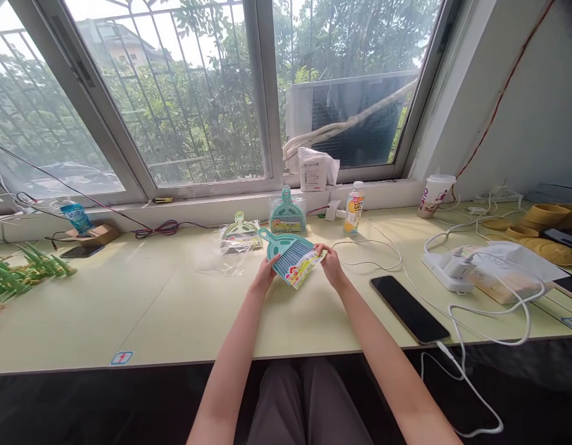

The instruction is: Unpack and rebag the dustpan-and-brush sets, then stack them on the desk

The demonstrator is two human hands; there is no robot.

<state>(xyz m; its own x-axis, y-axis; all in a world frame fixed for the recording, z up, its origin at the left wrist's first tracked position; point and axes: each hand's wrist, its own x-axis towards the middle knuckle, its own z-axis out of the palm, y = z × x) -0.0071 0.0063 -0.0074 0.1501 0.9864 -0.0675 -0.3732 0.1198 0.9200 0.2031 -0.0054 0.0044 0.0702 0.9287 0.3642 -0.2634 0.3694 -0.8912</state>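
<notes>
I hold a small teal brush-and-dustpan set [290,256] with a colourful paper label over the pale yellow-green table [174,315]. My left hand [266,273] grips its left side, fingers curled on the edge. My right hand [328,262] pinches the label end on the right. Behind it lie a green set in a clear bag [240,235] and a teal set in a bag [287,215] standing near the sill. An empty clear wrapper [221,262] lies to the left.
A black phone [409,308] on a white cable lies at my right, beside a white power strip [446,271] and a bag. A yellow bottle [354,209], a paper cup [435,194], yellow bowls [548,216], green sticks [21,269] and a blue bottle [76,216] stand around.
</notes>
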